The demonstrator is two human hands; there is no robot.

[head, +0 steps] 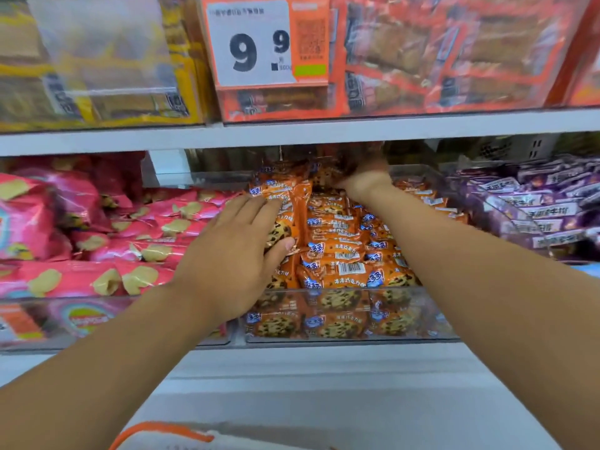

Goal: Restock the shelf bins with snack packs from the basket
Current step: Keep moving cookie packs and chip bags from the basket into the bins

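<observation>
Orange snack packs [344, 254] with chocolate-chip cookie pictures fill a clear plastic bin [350, 339] in the middle of the lower shelf. My left hand [233, 251] lies flat with spread fingers on the left side of the pile, pressing on upright packs. My right hand [365, 181] reaches deep to the back of the same bin, under the upper shelf, with its fingers curled on orange packs there; the fingertips are blurred and partly hidden. An orange basket rim [156, 431] shows at the bottom edge.
Pink snack bags [97, 248] fill the bin to the left and purple packs [535, 209] the bin to the right. The white upper shelf edge [292, 134] hangs low over the bins. Above it stand yellow and red packs and a price tag [256, 43].
</observation>
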